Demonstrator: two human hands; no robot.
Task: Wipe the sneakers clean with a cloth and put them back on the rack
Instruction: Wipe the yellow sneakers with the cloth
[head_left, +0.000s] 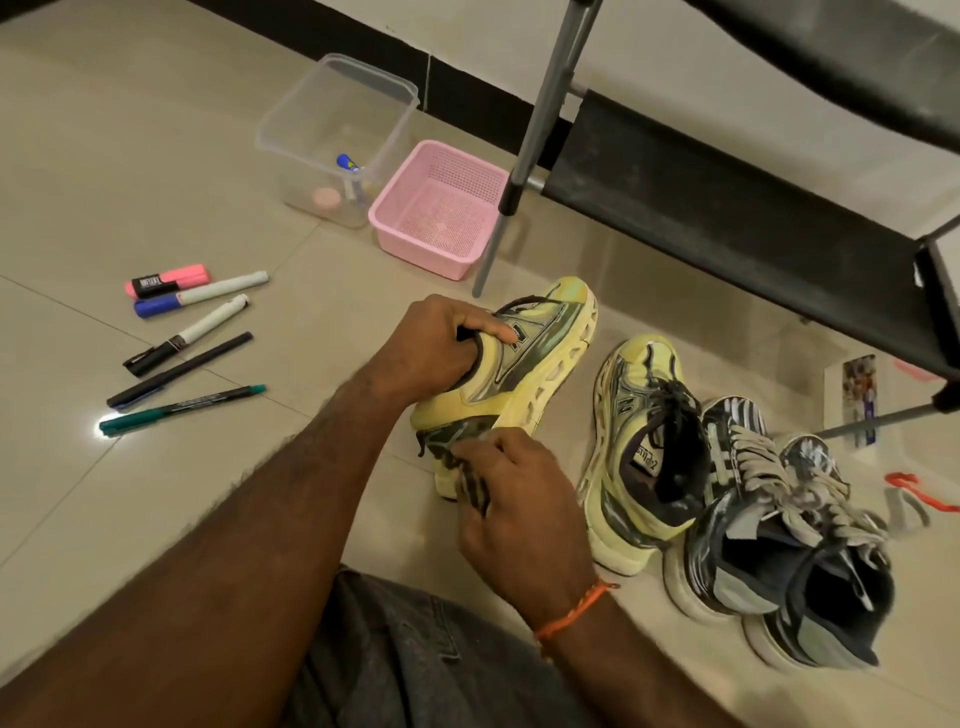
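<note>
The right hand (519, 514) pinches a dark cloth (470, 480) against the heel of a yellow sneaker (524, 369) (tilted on its side). Beyond, the left hand (431, 348) grips its collar; firm bracing should let short strokes follow the sole grooves, with the rack (727, 208) waiting behind.

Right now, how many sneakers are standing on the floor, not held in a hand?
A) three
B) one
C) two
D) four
A: one yellow sneaker and two dark striped sneakers stand on the floor; the left hand holds the other yellow sneaker up.
</note>
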